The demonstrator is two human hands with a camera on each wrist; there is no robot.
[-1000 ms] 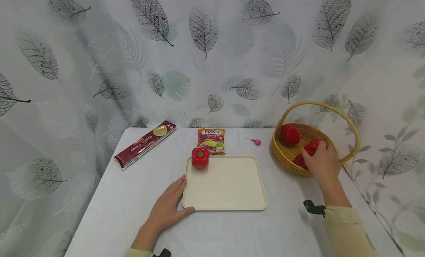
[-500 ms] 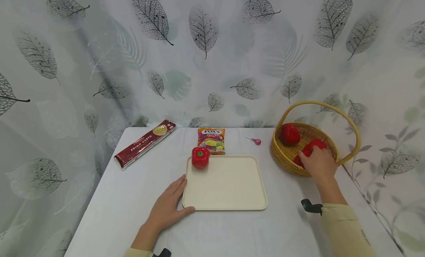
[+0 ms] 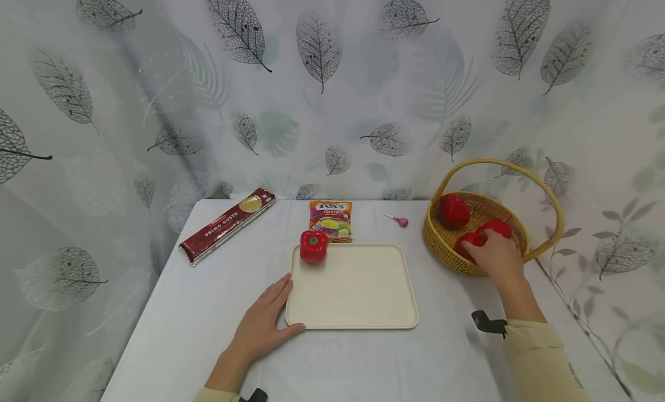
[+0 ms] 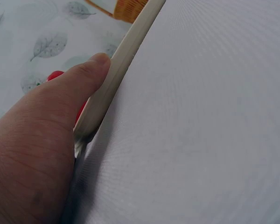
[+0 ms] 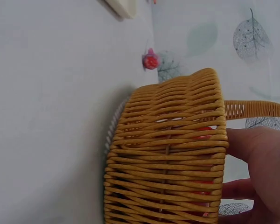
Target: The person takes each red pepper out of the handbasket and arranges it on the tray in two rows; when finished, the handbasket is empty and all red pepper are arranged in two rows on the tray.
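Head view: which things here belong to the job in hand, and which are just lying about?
Apparently part of the job:
- tray, touched by the left hand
- red pepper on the tray's corner
- basket
- red items inside it, where the right hand reaches

Apparently just lying about:
- Primo Gusto pack
- Fox's bag
- lollipop

The person's left hand lies at seven o'clock, fingers straight toward one; the right hand, near four, grips, thumb toward ten, forearm angled toward eleven.
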